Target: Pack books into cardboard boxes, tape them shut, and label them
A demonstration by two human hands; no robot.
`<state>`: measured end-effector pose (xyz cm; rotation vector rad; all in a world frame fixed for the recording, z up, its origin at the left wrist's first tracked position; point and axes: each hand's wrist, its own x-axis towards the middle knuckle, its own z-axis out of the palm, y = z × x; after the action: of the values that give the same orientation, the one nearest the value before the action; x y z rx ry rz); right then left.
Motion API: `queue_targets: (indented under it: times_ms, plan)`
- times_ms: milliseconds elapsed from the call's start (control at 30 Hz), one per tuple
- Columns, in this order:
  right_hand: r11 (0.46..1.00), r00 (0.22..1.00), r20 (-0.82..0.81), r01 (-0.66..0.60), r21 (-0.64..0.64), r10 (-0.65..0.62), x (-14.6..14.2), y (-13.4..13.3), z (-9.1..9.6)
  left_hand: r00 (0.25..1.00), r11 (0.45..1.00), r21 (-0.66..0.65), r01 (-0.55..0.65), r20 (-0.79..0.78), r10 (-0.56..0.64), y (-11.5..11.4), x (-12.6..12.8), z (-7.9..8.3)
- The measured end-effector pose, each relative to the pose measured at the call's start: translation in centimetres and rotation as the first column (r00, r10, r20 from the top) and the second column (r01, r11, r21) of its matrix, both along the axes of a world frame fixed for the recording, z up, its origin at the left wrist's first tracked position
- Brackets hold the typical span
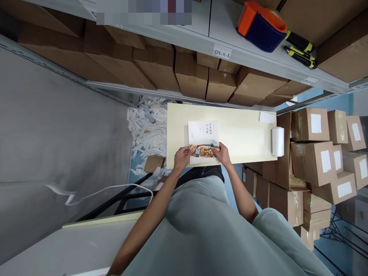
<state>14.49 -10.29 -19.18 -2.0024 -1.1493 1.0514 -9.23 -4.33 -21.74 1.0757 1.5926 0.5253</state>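
A book (203, 131) lies on the pale table, with a white title page of Chinese characters facing up. Across its near part runs a colourful brown and orange illustrated cover (204, 151), with a white strip along the near edge. My left hand (183, 156) is closed on the cover's left edge, thumb and fingers pinched together. At the right edge my right hand (223, 154) grips the cover in the same way, thumb on top. The fingers underneath are hidden.
On the table (244, 134) are a white roll (278, 142) and a white slip (266, 117) at the right. Boxes (310, 163) are stacked beyond. A shelf (178, 32) with cartons, a tape dispenser (261, 26) and cutters (300, 56) crosses above. Paper scraps (149, 126) cover the floor left.
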Motion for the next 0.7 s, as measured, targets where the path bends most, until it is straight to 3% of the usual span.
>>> queue_targets:
  times_ms: [133, 400, 533, 700]
  plan:
    - [0.996, 0.999, 0.02, 0.05, -0.07, -0.049, -1.3, -0.1, -2.9, 0.995, 0.999, 0.002, 0.037, -0.09, -0.037, 0.1, -1.0, -2.1]
    - [0.972, 0.983, 0.157, 0.121, -0.204, -0.09, -2.7, 1.4, -5.1, 0.961, 0.995, -0.004, 0.097, -0.261, -0.095, 0.8, -0.9, -3.6]
    - [0.968, 0.967, 0.234, 0.153, -0.2, -0.105, -3.5, 1.4, -5.3, 0.936, 0.992, 0.006, 0.126, -0.332, -0.117, 0.7, -1.5, -3.0]
    - [0.991, 0.909, 0.404, 0.127, -0.033, -0.103, -4.9, 0.1, -3.8, 0.889, 0.99, 0.02, 0.141, -0.443, -0.118, 1.6, -2.0, -2.3]
